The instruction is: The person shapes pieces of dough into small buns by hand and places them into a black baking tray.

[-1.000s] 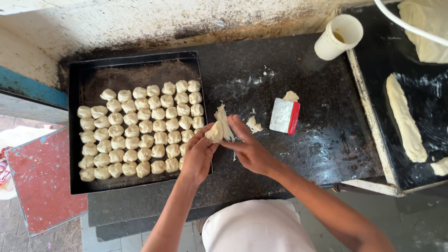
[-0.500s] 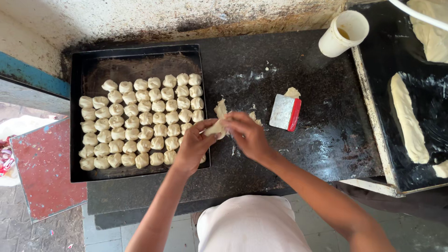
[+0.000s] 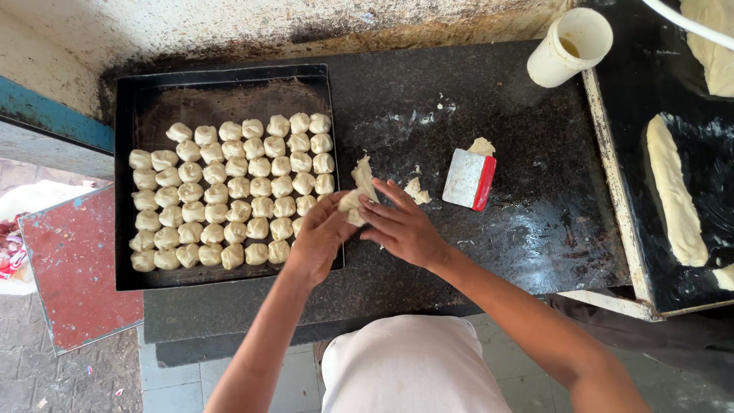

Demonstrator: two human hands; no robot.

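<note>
Now both hands, left hand (image 3: 319,237) and right hand (image 3: 404,227), pinch one dough piece (image 3: 358,193) beside the black tray (image 3: 125,183); a white-and-red scraper (image 3: 469,179) lies near on the desk (image 3: 527,229).

A small bakery: tray (image 3: 122,183) of dough pieces (image 3: 229,191) on a floured counter (image 3: 520,206).

Dark counter (image 3: 459,252): baking tray (image 3: 126,191), scraper (image 3: 470,180), cup (image 3: 569,47).

Both forearms are bare from the near edge of the view up to the wrists, with no sleeve, watch or band showing; the left hand (image 3: 317,241) and right hand (image 3: 404,228) wear no gloves or rings; a plain white cloth garment (image 3: 409,367), smooth and unmarked, covers the body at the near middle.
</note>
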